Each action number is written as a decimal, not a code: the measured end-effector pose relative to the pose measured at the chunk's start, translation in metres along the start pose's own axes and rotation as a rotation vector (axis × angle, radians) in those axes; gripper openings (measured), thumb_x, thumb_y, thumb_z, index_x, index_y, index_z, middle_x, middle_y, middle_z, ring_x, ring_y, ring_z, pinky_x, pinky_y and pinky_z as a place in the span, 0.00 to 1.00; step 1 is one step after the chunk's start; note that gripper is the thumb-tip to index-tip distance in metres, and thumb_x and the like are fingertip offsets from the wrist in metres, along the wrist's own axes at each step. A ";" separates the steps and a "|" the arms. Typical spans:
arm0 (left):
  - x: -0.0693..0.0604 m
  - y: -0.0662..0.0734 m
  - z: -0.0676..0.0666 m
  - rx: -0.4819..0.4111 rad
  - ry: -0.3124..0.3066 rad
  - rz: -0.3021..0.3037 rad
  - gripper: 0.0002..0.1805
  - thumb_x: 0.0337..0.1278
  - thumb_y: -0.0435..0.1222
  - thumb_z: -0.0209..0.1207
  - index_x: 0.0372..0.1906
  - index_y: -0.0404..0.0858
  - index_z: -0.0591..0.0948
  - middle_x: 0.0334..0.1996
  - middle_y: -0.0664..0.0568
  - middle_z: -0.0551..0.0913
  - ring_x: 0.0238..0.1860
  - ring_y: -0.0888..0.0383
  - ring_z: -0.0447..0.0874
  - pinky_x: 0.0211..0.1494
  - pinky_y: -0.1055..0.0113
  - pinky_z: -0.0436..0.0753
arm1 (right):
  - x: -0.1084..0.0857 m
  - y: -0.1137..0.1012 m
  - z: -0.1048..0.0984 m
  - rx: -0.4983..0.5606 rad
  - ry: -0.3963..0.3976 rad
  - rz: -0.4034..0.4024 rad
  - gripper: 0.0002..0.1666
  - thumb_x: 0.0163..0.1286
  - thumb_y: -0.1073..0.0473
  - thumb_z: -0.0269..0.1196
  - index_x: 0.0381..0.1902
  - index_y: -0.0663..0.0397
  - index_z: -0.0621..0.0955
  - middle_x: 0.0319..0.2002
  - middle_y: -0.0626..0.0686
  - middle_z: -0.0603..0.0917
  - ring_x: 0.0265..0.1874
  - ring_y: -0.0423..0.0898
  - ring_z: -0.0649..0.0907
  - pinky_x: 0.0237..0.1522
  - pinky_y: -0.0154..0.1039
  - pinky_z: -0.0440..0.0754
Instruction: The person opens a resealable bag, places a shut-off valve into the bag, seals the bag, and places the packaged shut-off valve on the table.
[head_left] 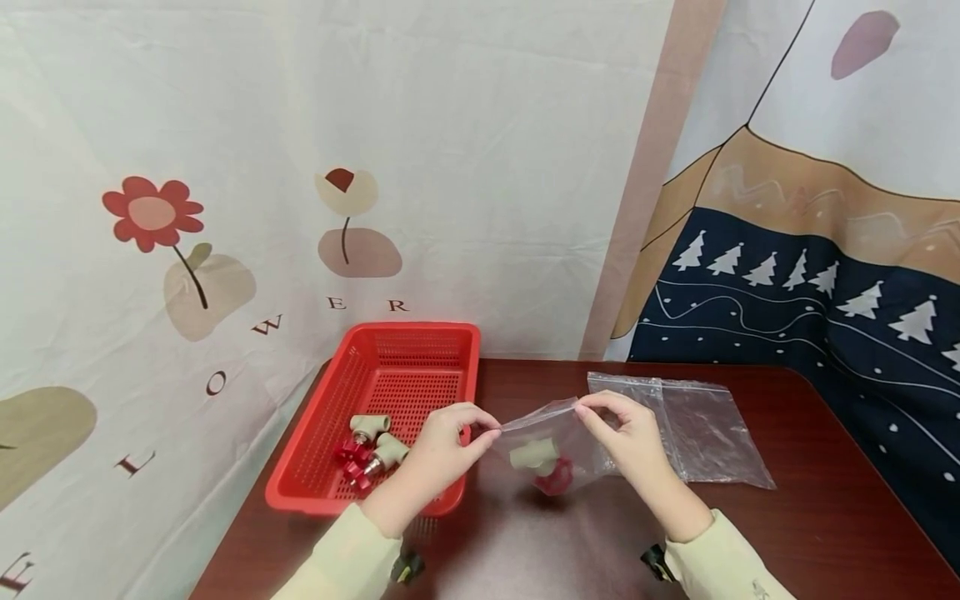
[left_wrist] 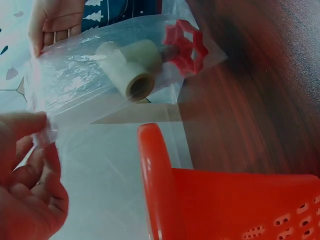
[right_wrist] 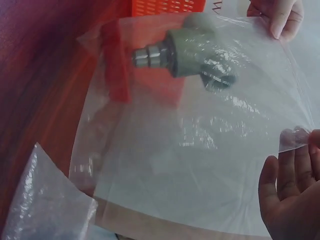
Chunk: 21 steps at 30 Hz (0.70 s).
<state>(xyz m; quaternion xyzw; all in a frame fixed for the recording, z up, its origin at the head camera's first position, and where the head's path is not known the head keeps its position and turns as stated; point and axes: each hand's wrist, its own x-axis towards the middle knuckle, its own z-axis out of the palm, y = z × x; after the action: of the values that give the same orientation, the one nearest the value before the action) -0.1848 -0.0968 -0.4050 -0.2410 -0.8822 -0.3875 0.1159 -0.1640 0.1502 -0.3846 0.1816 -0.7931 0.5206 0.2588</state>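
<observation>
A clear plastic bag (head_left: 592, 442) hangs between both hands, holding a pale green valve (head_left: 534, 454) with a red handwheel (head_left: 553, 477). My left hand (head_left: 444, 446) pinches one top corner of the bag, and my right hand (head_left: 628, 433) pinches the other. In the left wrist view the valve (left_wrist: 131, 65) lies inside the bag, its open pipe end showing, with the left hand (left_wrist: 30, 175) at the bag's edge. The right wrist view shows the valve's metal stem (right_wrist: 150, 56) through the plastic and the right hand (right_wrist: 292, 185) on the near corner.
On the left of the brown table (head_left: 510, 554) stands a red perforated basket (head_left: 300, 442) with more valves (head_left: 388, 450) in it. Flat clear bags (head_left: 720, 433) lie at the right, behind my right hand. A printed cloth (head_left: 495, 167) hangs behind the table.
</observation>
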 end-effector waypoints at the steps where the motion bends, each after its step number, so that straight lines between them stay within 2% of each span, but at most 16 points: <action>1: 0.000 0.000 0.001 -0.005 -0.014 0.000 0.04 0.52 0.37 0.67 0.32 0.50 0.85 0.29 0.66 0.81 0.31 0.63 0.76 0.35 0.72 0.76 | 0.001 -0.001 0.000 -0.007 -0.001 -0.019 0.07 0.52 0.76 0.67 0.30 0.65 0.84 0.28 0.59 0.85 0.29 0.35 0.80 0.34 0.22 0.78; 3: 0.000 0.001 0.003 -0.022 -0.051 -0.005 0.04 0.52 0.36 0.66 0.32 0.49 0.84 0.27 0.65 0.80 0.29 0.63 0.77 0.35 0.71 0.77 | 0.002 -0.003 0.001 -0.029 -0.004 -0.060 0.08 0.51 0.76 0.67 0.30 0.64 0.84 0.28 0.58 0.85 0.31 0.37 0.80 0.35 0.22 0.77; 7: 0.001 0.004 0.007 -0.012 -0.114 -0.023 0.05 0.52 0.36 0.65 0.35 0.47 0.83 0.25 0.64 0.80 0.28 0.67 0.76 0.34 0.70 0.79 | 0.004 -0.007 0.001 -0.081 -0.018 -0.107 0.08 0.52 0.75 0.68 0.29 0.60 0.84 0.28 0.53 0.85 0.29 0.39 0.79 0.31 0.21 0.74; 10: 0.002 0.007 0.009 0.027 -0.138 -0.030 0.09 0.50 0.40 0.67 0.38 0.47 0.83 0.28 0.64 0.80 0.30 0.67 0.76 0.36 0.71 0.78 | 0.004 -0.011 0.001 -0.102 -0.037 -0.117 0.08 0.53 0.74 0.68 0.29 0.58 0.84 0.28 0.51 0.85 0.29 0.39 0.79 0.29 0.21 0.72; 15: 0.010 0.019 0.014 0.011 -0.107 0.015 0.19 0.45 0.48 0.70 0.45 0.51 0.82 0.38 0.64 0.80 0.39 0.67 0.78 0.45 0.70 0.80 | 0.003 -0.013 0.003 -0.112 -0.058 -0.142 0.09 0.53 0.73 0.68 0.30 0.57 0.84 0.29 0.50 0.85 0.29 0.38 0.79 0.30 0.22 0.72; 21: 0.024 0.035 0.022 -0.075 -0.036 0.118 0.12 0.51 0.45 0.67 0.42 0.49 0.84 0.38 0.64 0.81 0.42 0.69 0.78 0.49 0.74 0.79 | 0.001 -0.005 0.009 -0.083 -0.069 -0.203 0.11 0.50 0.76 0.68 0.30 0.58 0.84 0.28 0.51 0.84 0.28 0.40 0.79 0.31 0.23 0.73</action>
<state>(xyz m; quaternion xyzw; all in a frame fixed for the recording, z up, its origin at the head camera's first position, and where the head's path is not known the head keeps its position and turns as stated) -0.1878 -0.0517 -0.3888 -0.3038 -0.8532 -0.4085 0.1136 -0.1641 0.1399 -0.3832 0.2679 -0.7999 0.4519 0.2903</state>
